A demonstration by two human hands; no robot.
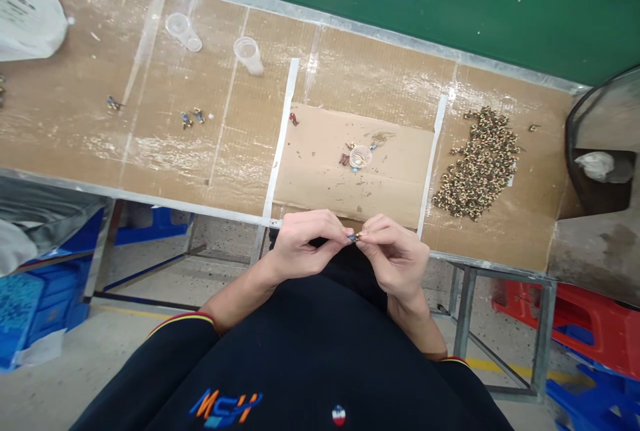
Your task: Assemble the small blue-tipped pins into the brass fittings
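Note:
Over the table's near edge, my left hand (310, 241) and my right hand (393, 251) meet fingertip to fingertip. Between them is a tiny blue and dark figure-like piece (354, 238), pinched from both sides; its details are too small to make out. Just beyond, a cardboard sheet (315, 177) bears a small clear cup (361, 157) with something pale inside. Reddish-brown pieces (345, 159) and a small blue piece (355, 170) lie around the cup. A red figure-like piece (293, 119) rests near the sheet's far left corner.
A large heap of small dark and cream pieces (480, 164) covers the table's right part. Leftward lie two clear plastic cups (247, 51), a few blue-dark pieces (186, 120) and a white bag (30, 11). Red stools (590, 324) and a blue crate (45, 304) stand below.

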